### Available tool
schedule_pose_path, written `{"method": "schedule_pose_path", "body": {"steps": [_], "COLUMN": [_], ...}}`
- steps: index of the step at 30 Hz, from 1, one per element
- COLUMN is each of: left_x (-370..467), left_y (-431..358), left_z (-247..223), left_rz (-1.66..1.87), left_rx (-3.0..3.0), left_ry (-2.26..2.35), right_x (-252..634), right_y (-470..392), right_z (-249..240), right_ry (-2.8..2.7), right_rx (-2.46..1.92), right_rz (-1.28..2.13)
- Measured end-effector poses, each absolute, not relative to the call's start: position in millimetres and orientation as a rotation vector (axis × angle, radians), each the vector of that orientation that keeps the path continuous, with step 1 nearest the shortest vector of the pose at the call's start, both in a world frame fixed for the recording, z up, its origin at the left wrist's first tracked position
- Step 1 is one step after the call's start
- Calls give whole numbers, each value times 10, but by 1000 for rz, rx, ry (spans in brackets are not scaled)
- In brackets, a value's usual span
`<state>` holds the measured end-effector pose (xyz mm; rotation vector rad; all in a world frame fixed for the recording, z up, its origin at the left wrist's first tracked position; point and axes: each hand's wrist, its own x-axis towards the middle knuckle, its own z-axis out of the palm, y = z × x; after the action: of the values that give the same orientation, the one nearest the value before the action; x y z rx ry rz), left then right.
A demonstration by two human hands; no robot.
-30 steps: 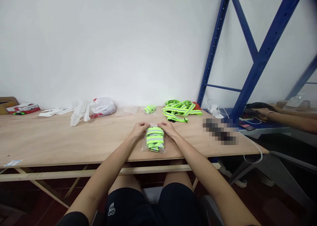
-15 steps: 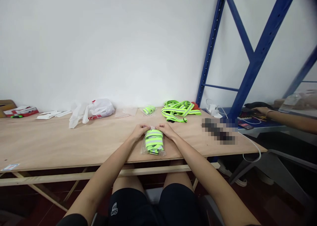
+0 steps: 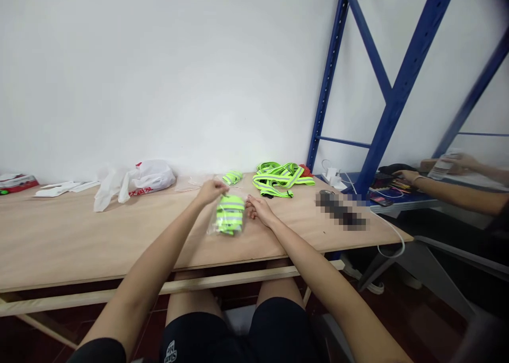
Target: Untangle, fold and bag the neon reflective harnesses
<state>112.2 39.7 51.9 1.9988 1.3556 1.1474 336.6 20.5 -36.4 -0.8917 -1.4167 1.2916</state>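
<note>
A clear plastic bag [image 3: 230, 214] holds folded neon-yellow reflective straps with silver stripes. It is lifted and tilted slightly above the table, a little blurred. My left hand [image 3: 212, 192] pinches the bag's upper left corner. At the upper right corner, my right hand [image 3: 260, 210] has its thumb and forefinger closed on the bag's edge, the other fingers curled below. Behind the bag lies a second bagged bundle of reflective strap [image 3: 232, 178]. To its right is a loose heap of the same reflective straps [image 3: 280, 178] with black fittings.
Flat clear bags [image 3: 186, 183] lie by the wall. Further left are a white carrier bag [image 3: 153, 178], white sheets [image 3: 59, 188] and a red-and-white box [image 3: 19, 181]. A blue rack [image 3: 382, 135] stands right, near a pixelated dark item [image 3: 342, 212]. Another person's arm [image 3: 457, 192] reaches in there.
The bag has risen off the table and tilted. My left hand has moved up and left with its corner; my right hand sits lower on the right side. The view has shifted slightly right.
</note>
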Motion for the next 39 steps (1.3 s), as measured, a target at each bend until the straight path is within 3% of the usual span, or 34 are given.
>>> {"method": "schedule_pose_path", "body": {"steps": [4,7,16,19,30,34,39], "left_x": [911,801,340,221,232,320,558], "left_y": [759,920,841,919,1012,928,804], "left_z": [1137,1247,-4,-227,-434,-433,-384], "left_rz": [1257,1188,575,465,546,629,771], "left_rx": [2118,2238,2334,2375,2395,2350,2277], "left_ry": [1587,1693,1939,1930,1896,1829,1628], "right_x": [3393,3402,3341,3384,4214,4252,3883], "right_y": [229,228,241,286,525,514,148], "right_z": [-371,-369,-420,-435,-278,-263,-202], "right_ry": [-1380,-1390,-1607,-1692,-1933,-2029,-2265], "right_rx": [-922,-940,-1022,-1128,-1853,-1916,-1636], "right_rz": [1342,1339,1139,999,46,80,72]}}
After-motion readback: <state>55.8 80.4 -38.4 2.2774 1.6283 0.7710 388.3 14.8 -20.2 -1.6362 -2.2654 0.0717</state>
